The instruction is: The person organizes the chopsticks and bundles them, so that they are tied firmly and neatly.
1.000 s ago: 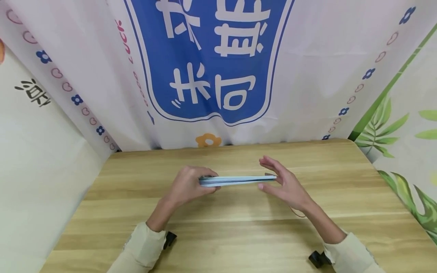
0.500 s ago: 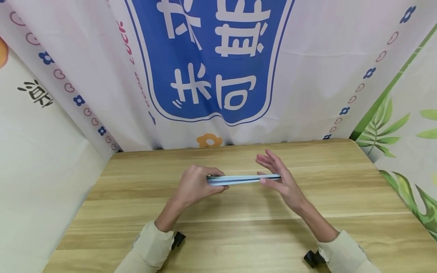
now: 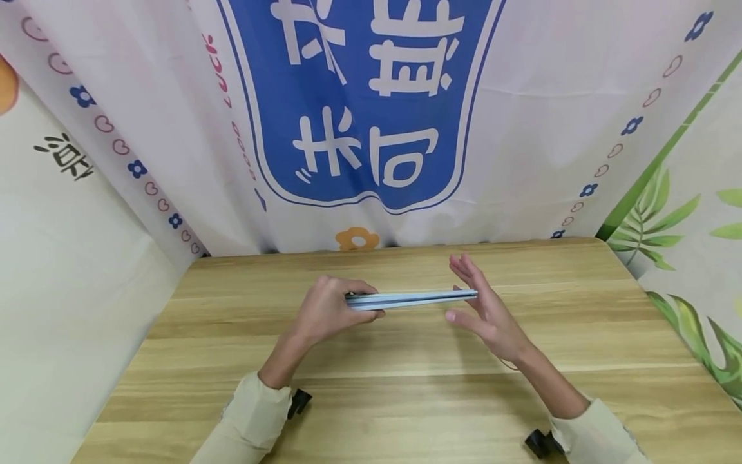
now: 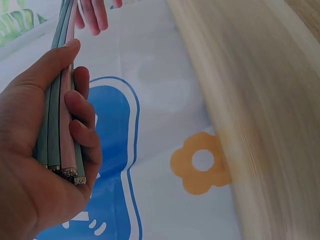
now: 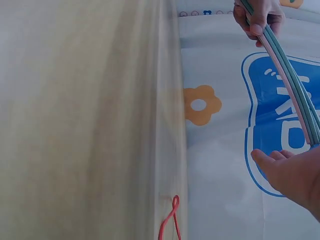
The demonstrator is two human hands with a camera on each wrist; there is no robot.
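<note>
A bundle of long thin chopsticks [image 3: 413, 299] spans the space between the two hands above the table. In the left wrist view the chopsticks [image 4: 54, 120] are pale green and pink, with squarish patterned ends. My left hand [image 3: 326, 312] grips the bundle near its thick end, thumb on one side and fingers curled round the other. The far ends reach my right hand [image 3: 493, 322], where they lie close to the palm between thumb and fingers. Those fingers are straight and spread, not wrapped round the bundle. The right wrist view shows the thumb side of this hand [image 5: 295, 172] below the ends.
A wood-grain table [image 3: 371, 399] lies under both hands. Behind it hangs a white cloth [image 3: 516, 142] with a blue printed panel. A red cord loop [image 5: 172, 217] shows low in the right wrist view. Black wrist mounts [image 3: 298, 403] sit at the sleeves.
The bundle shifted right, then slightly back left and up with my left hand. My right thumb touched the chopsticks half a second ago and now stands off them.
</note>
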